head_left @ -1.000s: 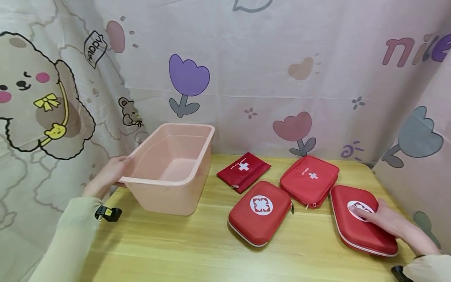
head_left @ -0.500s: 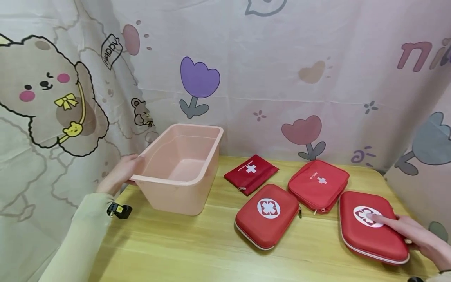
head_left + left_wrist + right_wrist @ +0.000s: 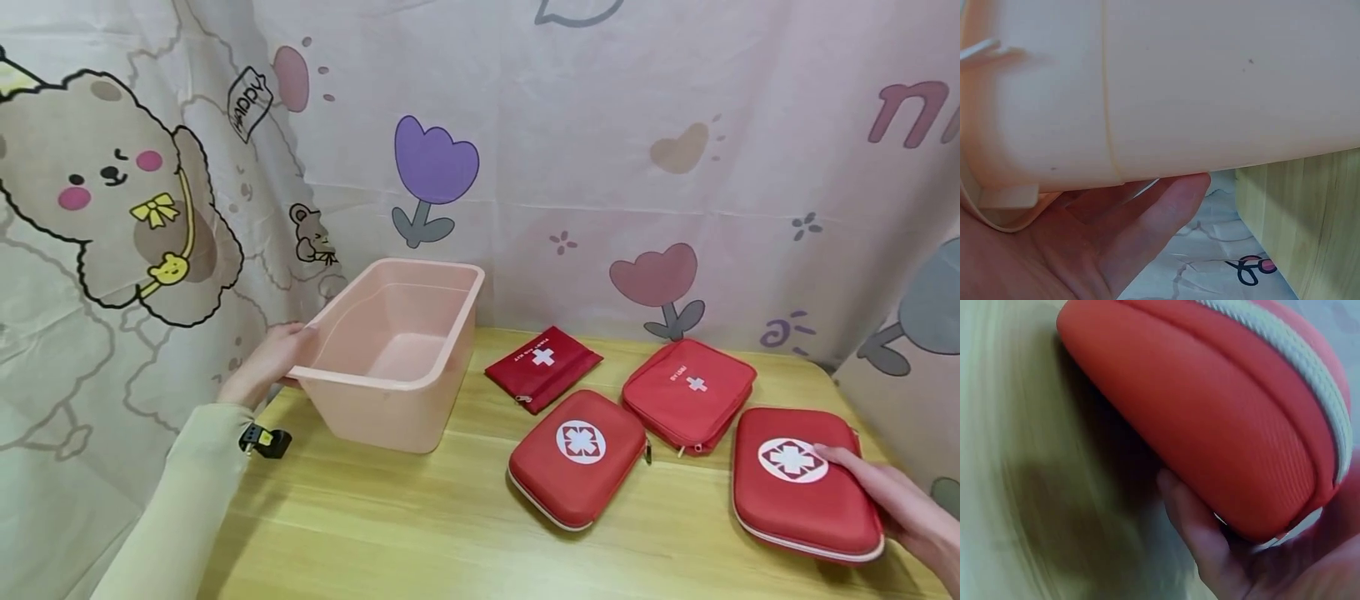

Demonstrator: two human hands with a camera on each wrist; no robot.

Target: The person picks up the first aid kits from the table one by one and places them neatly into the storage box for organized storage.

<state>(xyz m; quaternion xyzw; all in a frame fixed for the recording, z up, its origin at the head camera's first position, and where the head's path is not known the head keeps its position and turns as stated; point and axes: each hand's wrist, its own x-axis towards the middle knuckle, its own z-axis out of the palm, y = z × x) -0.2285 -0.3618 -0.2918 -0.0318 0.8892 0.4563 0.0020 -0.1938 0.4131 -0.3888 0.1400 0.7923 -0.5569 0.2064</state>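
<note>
My left hand (image 3: 267, 360) grips the near left rim of a pale pink plastic tub (image 3: 378, 417), which stands tilted at the left of the table. In the left wrist view the fingers (image 3: 1160, 215) lie against the outside of its wall. My right hand (image 3: 911, 510) holds the right side of a hard red first aid case (image 3: 810, 521), thumb on top. Fingers (image 3: 1194, 519) reach under that case in the right wrist view, where a shadow gap shows between its underside and the table. Nothing is visible inside the tub.
Between the hands lie another hard red first aid case (image 3: 573, 483), a soft red first aid bag (image 3: 686, 408) and a flat red pouch (image 3: 536, 379). The wooden table (image 3: 390, 533) ends at a printed curtain (image 3: 555, 167) behind and at both sides.
My right hand has gone from lying over the case to holding its right side, and the case has risen slightly. The left hand stays on the tub; the head view has shifted.
</note>
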